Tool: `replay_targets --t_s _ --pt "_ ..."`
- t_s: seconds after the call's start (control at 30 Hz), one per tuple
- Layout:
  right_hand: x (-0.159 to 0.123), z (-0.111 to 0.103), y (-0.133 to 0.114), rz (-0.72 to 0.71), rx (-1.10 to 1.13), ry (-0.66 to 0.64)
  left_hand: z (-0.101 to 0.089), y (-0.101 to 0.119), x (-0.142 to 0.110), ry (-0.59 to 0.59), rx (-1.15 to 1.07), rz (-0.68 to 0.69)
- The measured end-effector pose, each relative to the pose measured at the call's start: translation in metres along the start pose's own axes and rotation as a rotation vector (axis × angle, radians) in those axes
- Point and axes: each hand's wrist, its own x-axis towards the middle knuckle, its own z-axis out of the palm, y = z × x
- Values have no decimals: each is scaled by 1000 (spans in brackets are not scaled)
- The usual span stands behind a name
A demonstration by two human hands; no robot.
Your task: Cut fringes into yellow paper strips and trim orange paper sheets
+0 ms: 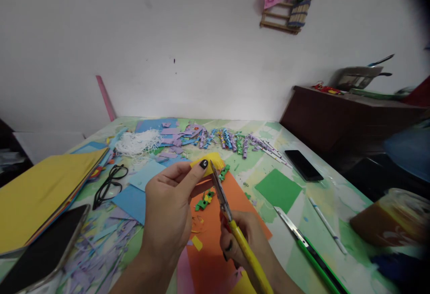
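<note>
My left hand (171, 195) pinches a small piece of yellow paper (215, 157) between thumb and fingers above the table. My right hand (243, 235) is closed around yellow-handled scissors (224, 202), whose blades point up and touch the paper's right part, where its edge looks cut into a fringe. Beneath both hands lies a sheet of orange paper (247, 204). On it rest a green curled paper piece with yellow bits (204, 200) and a small yellow scrap (197, 243). Whether the blades are fully closed is hard to make out.
Left are yellow sheets (50, 191), a phone (50, 249), glasses (110, 184) and purple scraps (101, 249). White string (139, 142) and curled paper rolls (228, 139) lie behind. Right are green paper (278, 189), a green cutter (309, 249), another phone (304, 165) and a cup (393, 218).
</note>
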Motion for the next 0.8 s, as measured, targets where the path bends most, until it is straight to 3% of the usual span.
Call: replay_targets --t_s 0.8 --pt "-1 1 -5 71 -15 52 1 0 -1 12 -3 3"
